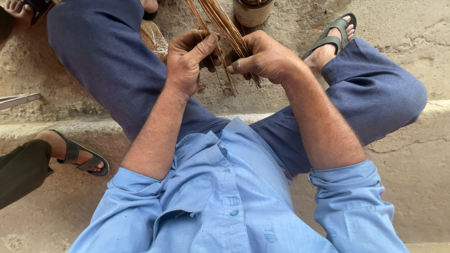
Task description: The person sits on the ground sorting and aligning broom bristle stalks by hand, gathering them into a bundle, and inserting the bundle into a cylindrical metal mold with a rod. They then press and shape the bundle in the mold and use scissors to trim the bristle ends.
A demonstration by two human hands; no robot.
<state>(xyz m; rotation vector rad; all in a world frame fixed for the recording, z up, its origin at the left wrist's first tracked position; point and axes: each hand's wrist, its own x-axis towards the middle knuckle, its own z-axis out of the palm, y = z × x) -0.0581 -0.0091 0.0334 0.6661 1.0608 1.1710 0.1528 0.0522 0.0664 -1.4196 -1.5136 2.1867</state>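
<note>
Sticks (225, 28), thin and brown, sit in a bunch between both hands, above the knees. Left hand (187, 61) has its fingers closed round the bunch. Right hand (265, 58) pinches the low ends tight. It looks like sorting or bundling; next needs a firm, even grip. A jar (252, 11) stands behind on the sandy floor (412, 28).
</note>
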